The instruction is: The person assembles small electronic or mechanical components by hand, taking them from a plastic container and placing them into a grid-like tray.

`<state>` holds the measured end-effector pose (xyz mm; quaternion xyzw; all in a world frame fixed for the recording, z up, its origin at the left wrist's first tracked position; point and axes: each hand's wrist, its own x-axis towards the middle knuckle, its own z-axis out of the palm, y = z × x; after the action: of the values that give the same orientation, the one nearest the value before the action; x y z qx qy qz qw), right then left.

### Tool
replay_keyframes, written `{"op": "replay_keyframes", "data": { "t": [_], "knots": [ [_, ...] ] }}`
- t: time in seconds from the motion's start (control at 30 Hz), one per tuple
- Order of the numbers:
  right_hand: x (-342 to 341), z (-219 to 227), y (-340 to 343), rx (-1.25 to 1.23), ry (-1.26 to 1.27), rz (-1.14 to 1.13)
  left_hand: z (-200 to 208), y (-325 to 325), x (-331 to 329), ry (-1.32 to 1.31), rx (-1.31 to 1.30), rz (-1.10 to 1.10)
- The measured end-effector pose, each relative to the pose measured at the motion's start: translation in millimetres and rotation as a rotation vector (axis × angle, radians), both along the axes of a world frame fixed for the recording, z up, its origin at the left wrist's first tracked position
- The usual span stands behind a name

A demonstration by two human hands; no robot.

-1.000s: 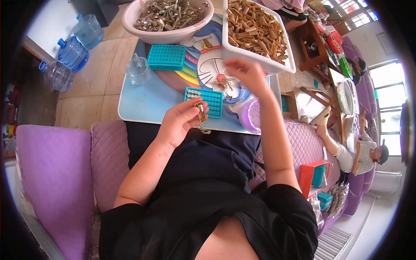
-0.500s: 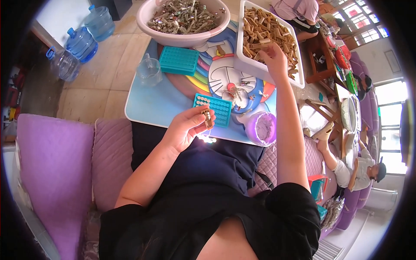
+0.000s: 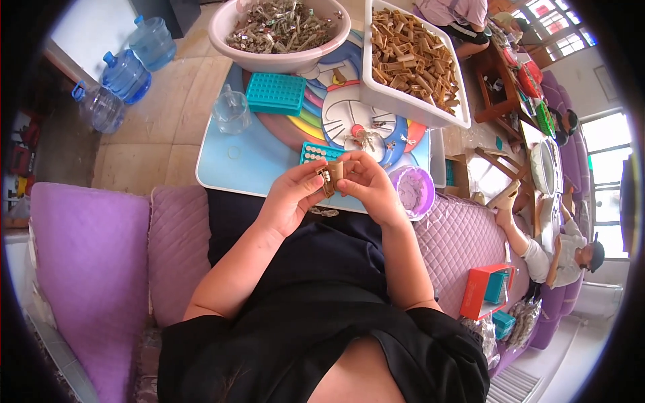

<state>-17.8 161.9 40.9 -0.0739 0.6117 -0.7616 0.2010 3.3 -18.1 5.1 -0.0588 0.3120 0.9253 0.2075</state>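
My left hand [image 3: 287,198] is closed on a small brown casing [image 3: 327,183] that has pale and shiny parts inside. Beside it, my right hand [image 3: 376,191] pinches a curved brown plastic shell [image 3: 337,170] against or very near the casing; the fingers hide whether they touch. Just beyond my hands lies a teal tray [image 3: 333,151] of small pockets, some holding white round pieces, partly covered by my fingers. At the back right of the table a white bin [image 3: 403,107] is heaped with brown plastic shells [image 3: 413,57].
A pink basin [image 3: 269,65] of tangled metallic parts stands at the far edge. Near it are a second teal tray [image 3: 277,93] and a clear jug [image 3: 232,113]. A purple-rimmed container [image 3: 426,195] sits right of my hands. Water bottles [image 3: 127,75] stand on the floor; other people sit rightward.
My right hand has come back from the white bin to my left hand, bringing a brown shell. The left hand still holds the casing in about the same place.
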Motion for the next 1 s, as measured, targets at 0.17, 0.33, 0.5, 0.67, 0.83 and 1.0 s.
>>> {"op": "replay_keyframes", "data": {
  "t": [0.17,0.33,0.5,0.67,0.83,1.0],
  "knots": [
    [12,-6,-5,0.010,0.075,-0.129,7,1,3,0.026,0.019,-0.042],
    [17,-1,-6,0.120,0.056,-0.120,5,4,6,0.016,0.005,-0.029],
    [31,-8,-8,0.074,0.126,-0.195,1,3,6,0.036,-0.023,0.021],
    [36,-18,-13,0.225,0.241,-0.252,2,7,7,0.052,-0.025,0.025],
    [39,-14,-17,0.394,0.377,-0.313,1,7,7,0.051,-0.028,0.015],
    [40,-12,-16,0.327,0.291,-0.288,5,7,7,0.115,-0.041,0.014]
  ]
}}
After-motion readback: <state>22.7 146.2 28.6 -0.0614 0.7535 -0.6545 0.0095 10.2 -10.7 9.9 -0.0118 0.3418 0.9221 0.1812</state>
